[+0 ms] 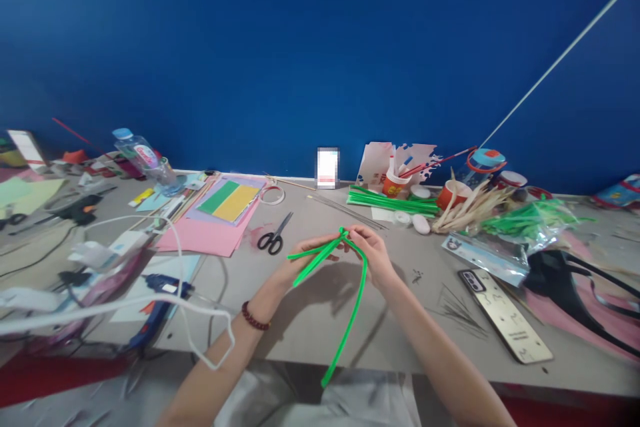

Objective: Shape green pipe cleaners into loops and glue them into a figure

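Several bright green pipe cleaners [358, 307] meet in a small twisted knot between my two hands, above the middle of the table. My left hand [307, 255] is closed round the bundle, and its short ends stick out to the left over my fingers. At the knot, the fingers of my right hand [371, 252] pinch the pipe cleaners. One long strand hangs from there past the table's front edge. Black scissors [273, 237] lie beyond my left hand with their blades pointing away. Some fingertips are hidden behind the green strands.
Left lie a blue glue gun [155, 313], white cables [180, 300] and coloured paper sheets [200, 240]. A phone [505, 317] and thin dark wires [463, 313] lie right. Behind are more green pipe cleaners [390, 200], a red cup [395, 185] and a propped bright screen [327, 167].
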A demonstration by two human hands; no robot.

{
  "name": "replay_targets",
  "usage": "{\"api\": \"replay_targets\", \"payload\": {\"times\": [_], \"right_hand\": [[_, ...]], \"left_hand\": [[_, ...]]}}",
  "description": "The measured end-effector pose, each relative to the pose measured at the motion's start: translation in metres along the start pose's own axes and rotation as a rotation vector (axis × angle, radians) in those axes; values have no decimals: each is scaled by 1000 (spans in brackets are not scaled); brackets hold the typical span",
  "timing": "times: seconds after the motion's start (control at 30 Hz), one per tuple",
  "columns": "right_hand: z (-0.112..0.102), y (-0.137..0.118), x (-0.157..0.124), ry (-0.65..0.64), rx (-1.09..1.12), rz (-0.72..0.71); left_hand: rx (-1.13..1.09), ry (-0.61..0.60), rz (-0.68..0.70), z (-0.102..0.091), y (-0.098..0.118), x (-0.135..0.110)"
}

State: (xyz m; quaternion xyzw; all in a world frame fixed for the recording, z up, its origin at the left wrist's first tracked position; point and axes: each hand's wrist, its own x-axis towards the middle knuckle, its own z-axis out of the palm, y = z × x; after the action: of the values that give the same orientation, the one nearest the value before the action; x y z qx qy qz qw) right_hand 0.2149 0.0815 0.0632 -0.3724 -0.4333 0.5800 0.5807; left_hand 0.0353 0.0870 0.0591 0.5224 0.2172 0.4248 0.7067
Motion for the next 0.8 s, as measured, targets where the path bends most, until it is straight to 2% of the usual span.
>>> {"api": "replay_targets", "payload": {"times": [0.13,0.2,0.33,0.53,0.67,0.8], "right_hand": [[-3,-7,1,-73,97,165],[-3,-8,0,-97,109,194],[2,-1,-1,-72,-20,92],[11,11,-3,-19,-193,-64],[10,10,-3,17,-168,-71],[9,9,-4,-8,-135,-16]], "left_hand": [[-132,-106,-132,1,6,0],[-195,-99,-172,1,5,1],[-195,60,-123,2,-5,4],[48,281,-108,0,-14,10],[196,294,-118,1,-9,9],[177,268,-47,4,-5,8]]}}
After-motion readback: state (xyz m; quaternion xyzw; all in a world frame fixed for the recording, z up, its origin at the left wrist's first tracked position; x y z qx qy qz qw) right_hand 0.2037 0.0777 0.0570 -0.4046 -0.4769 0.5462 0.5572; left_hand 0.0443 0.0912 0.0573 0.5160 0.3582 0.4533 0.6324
